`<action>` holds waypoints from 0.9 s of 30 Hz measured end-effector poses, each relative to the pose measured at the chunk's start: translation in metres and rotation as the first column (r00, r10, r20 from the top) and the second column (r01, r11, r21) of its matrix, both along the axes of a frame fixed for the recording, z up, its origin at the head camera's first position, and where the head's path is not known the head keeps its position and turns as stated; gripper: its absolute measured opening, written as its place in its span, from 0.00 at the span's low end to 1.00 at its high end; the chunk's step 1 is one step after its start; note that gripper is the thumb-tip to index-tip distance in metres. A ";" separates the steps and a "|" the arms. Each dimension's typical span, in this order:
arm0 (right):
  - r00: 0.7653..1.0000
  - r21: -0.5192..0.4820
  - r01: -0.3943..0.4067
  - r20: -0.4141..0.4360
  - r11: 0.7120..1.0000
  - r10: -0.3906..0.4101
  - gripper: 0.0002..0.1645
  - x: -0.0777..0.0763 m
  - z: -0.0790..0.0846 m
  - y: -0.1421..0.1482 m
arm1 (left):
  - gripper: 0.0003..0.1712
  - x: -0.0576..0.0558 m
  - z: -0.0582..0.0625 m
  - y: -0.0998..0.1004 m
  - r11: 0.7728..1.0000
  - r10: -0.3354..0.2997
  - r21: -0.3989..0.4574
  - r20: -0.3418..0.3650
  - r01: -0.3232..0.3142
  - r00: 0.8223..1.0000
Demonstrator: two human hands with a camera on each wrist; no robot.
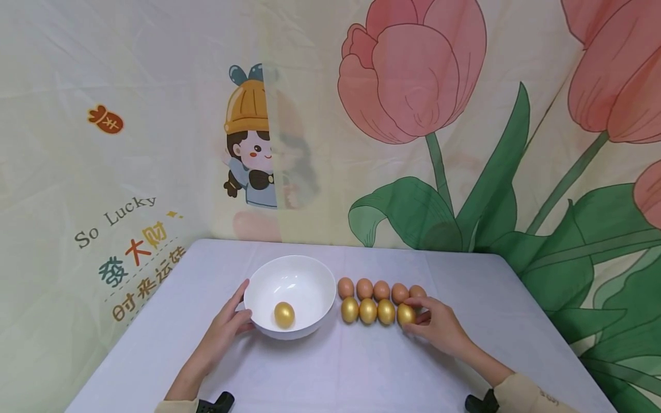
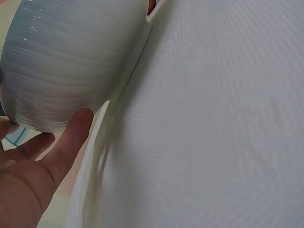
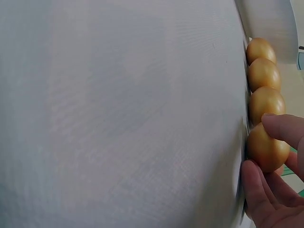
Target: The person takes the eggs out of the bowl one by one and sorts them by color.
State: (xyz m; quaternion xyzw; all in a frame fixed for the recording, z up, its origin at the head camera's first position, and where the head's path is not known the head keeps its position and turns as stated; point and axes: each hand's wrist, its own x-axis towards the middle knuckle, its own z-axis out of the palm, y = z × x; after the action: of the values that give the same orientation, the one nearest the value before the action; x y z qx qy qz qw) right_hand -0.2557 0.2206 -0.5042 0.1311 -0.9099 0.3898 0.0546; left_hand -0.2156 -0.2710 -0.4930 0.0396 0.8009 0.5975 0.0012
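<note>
A white bowl stands on the table with one golden egg lying inside it. My left hand rests against the bowl's left side, its thumb and fingers spread along the outer wall; the left wrist view shows the thumb touching that wall. To the right of the bowl, several golden eggs sit in a front row. My right hand pinches the rightmost golden egg between thumb and fingers, at the end of that row.
Behind the golden row runs a row of several brown eggs, the rightmost partly hidden by my right hand. A white cloth covers the table. A printed curtain with tulips hangs behind its far edge.
</note>
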 end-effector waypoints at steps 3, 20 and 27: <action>1.000 0.000 -0.005 -0.006 1.000 0.005 0.33 0.000 0.000 0.000 | 0.41 0.000 0.000 0.000 1.000 -0.002 0.000 -0.001 0.002 1.000; 0.998 -0.024 0.017 0.065 1.000 -0.015 0.35 0.003 0.007 -0.001 | 0.41 -0.001 -0.001 -0.001 1.000 -0.004 0.001 -0.013 0.004 1.000; 0.999 -0.017 -0.017 0.030 1.000 0.018 0.34 0.005 0.013 0.005 | 0.41 -0.001 -0.001 0.000 1.000 -0.003 0.004 -0.005 0.003 1.000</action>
State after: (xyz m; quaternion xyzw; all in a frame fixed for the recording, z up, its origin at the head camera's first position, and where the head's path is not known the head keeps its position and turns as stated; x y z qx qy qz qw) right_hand -0.2508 0.2260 -0.4916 0.1327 -0.9062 0.3997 0.0385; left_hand -0.2163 -0.2710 -0.4941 0.0423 0.7998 0.5988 -0.0001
